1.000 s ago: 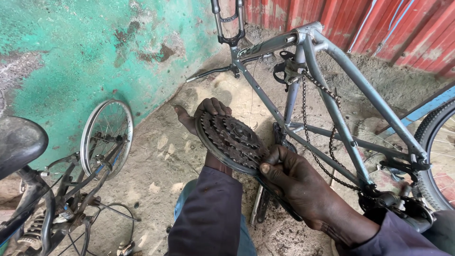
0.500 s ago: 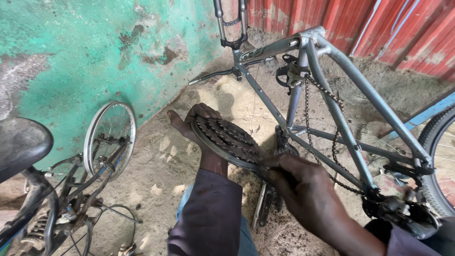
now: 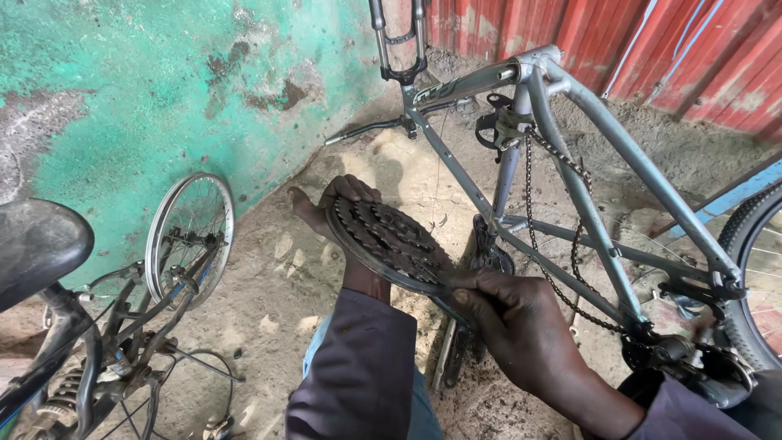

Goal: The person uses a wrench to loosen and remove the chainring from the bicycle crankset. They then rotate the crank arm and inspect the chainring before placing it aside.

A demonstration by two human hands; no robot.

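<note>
**Chainring set held flat between your two hands**

Bare dirt ground runs under everything, backed by a peeling green wall on your left and red corrugated sheeting behind. No box, tray or bin shows anywhere, so nothing sits inside anything.

You hold a black toothed chainring set in front of you, over the ground and just beside the grey bike frame. Its broad face tilts up toward you, the stacked rings showing. Its long axis runs from upper left, away from you, down to lower right, toward your right hand.

Your left hand is spread open beneath the far edge, palm up, fingers curling over the rim, so it cradles the chainring set from below. Your right hand is closed in a tight grip around the near end, where a dark crank arm hangs down; the fingers hide exactly where they meet it.

The frame stands upside down, fork pointing up near the wall. A loose chain droops along its tubes down to the rear gear parts at lower right. A tyre shows at the right edge.

On your left, a spoked wheel leans near the wall, beside a black saddle.
</note>
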